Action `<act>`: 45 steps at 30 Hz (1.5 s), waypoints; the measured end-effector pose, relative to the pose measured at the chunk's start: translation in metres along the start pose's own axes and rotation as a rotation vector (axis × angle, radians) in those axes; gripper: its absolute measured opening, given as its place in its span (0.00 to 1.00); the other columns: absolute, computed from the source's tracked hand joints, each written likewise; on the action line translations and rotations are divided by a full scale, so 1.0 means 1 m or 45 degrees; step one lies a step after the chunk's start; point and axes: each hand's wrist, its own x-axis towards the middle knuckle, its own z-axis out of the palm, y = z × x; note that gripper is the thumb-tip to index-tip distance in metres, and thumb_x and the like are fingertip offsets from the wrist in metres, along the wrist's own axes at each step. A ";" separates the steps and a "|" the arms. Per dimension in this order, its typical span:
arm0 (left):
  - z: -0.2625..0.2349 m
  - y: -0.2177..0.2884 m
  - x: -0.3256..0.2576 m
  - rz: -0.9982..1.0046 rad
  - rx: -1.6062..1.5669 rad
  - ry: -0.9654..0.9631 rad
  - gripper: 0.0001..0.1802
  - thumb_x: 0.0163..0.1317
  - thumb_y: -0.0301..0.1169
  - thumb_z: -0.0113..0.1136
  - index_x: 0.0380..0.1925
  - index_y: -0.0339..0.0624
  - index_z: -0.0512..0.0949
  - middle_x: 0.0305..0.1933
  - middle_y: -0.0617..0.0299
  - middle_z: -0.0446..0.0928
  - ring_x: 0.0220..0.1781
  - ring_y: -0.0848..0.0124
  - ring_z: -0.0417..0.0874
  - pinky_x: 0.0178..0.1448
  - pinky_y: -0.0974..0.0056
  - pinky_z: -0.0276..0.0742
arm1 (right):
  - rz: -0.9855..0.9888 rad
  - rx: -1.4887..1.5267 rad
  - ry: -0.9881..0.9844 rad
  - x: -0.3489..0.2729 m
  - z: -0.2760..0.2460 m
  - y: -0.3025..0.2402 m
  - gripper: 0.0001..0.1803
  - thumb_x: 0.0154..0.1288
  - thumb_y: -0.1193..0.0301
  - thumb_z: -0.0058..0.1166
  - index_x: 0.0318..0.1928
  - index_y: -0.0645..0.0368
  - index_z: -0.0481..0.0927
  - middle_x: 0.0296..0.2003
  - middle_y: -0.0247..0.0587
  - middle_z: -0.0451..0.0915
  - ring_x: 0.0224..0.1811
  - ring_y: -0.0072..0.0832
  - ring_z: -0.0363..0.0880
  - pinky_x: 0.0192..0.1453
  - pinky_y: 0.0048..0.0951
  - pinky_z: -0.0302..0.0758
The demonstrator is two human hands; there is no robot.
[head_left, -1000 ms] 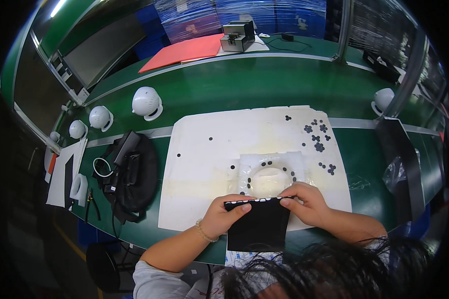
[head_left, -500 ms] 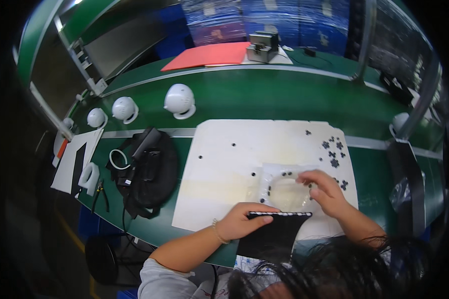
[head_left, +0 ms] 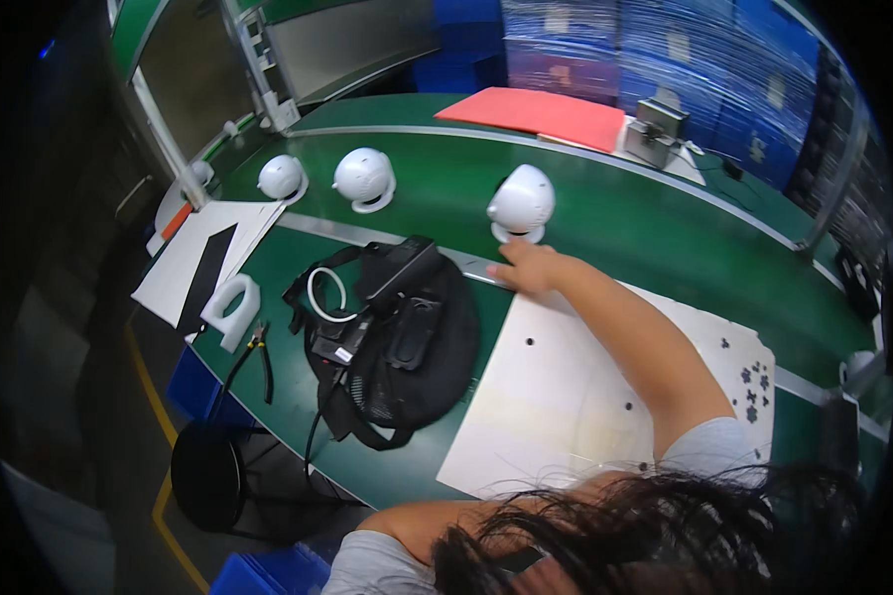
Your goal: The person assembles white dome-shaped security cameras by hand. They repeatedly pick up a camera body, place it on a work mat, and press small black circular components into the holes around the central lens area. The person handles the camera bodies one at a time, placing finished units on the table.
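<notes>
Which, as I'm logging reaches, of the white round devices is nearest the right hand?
The white round device just beyond the right hand; the other white ones stand well off to the left or far right.

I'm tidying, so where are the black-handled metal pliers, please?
At the head view's left, the pliers lie between the curved white piece and rounded black bag.

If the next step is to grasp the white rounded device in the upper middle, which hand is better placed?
Probably the right hand: it reaches close to the white rounded device, though contact is unclear. The left hand is not visible; the left arm is low in the picture, partly behind hair.
</notes>
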 end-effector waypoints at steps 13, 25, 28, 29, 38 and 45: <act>0.007 -0.008 0.000 -0.009 0.027 -0.019 0.23 0.44 0.22 0.51 0.45 0.45 0.75 0.37 0.50 0.76 0.38 0.56 0.76 0.45 0.60 0.71 | 0.049 0.065 1.107 -0.123 -0.064 0.048 0.11 0.55 0.65 0.54 0.36 0.58 0.76 0.28 0.44 0.76 0.34 0.35 0.77 0.37 0.32 0.72; 0.010 0.047 -0.002 0.045 0.265 0.238 0.16 0.49 0.23 0.60 0.41 0.42 0.78 0.28 0.53 0.78 0.25 0.63 0.76 0.32 0.67 0.72 | 0.336 1.781 0.732 -0.408 -0.023 0.041 0.14 0.59 0.67 0.52 0.42 0.62 0.69 0.23 0.35 0.76 0.22 0.18 0.75 0.25 0.17 0.70; 0.013 0.048 -0.001 0.001 0.252 0.405 0.13 0.50 0.22 0.60 0.38 0.38 0.78 0.27 0.53 0.78 0.25 0.66 0.78 0.32 0.69 0.72 | 0.408 1.647 0.669 -0.406 -0.016 0.043 0.16 0.59 0.65 0.52 0.43 0.62 0.69 0.25 0.36 0.76 0.25 0.20 0.75 0.28 0.22 0.70; 0.015 0.049 0.000 -0.028 0.251 0.409 0.13 0.50 0.22 0.60 0.38 0.38 0.78 0.27 0.53 0.78 0.26 0.67 0.78 0.33 0.70 0.72 | 0.446 1.496 0.686 -0.409 -0.017 0.043 0.17 0.58 0.65 0.53 0.43 0.62 0.69 0.26 0.37 0.77 0.27 0.22 0.75 0.30 0.24 0.70; 0.023 0.058 -0.003 -0.151 0.228 0.541 0.12 0.50 0.21 0.59 0.37 0.34 0.78 0.27 0.54 0.77 0.27 0.71 0.77 0.35 0.71 0.71 | -0.397 0.083 1.036 -0.441 -0.023 0.012 0.12 0.44 0.71 0.62 0.33 0.54 0.77 0.43 0.33 0.74 0.47 0.32 0.72 0.42 0.31 0.68; 0.028 0.050 -0.004 -0.263 0.028 0.656 0.10 0.52 0.22 0.59 0.36 0.33 0.77 0.28 0.57 0.78 0.30 0.75 0.77 0.36 0.72 0.72 | -0.646 0.106 1.050 -0.436 -0.018 0.027 0.13 0.42 0.73 0.61 0.33 0.52 0.78 0.40 0.31 0.75 0.47 0.30 0.71 0.41 0.30 0.67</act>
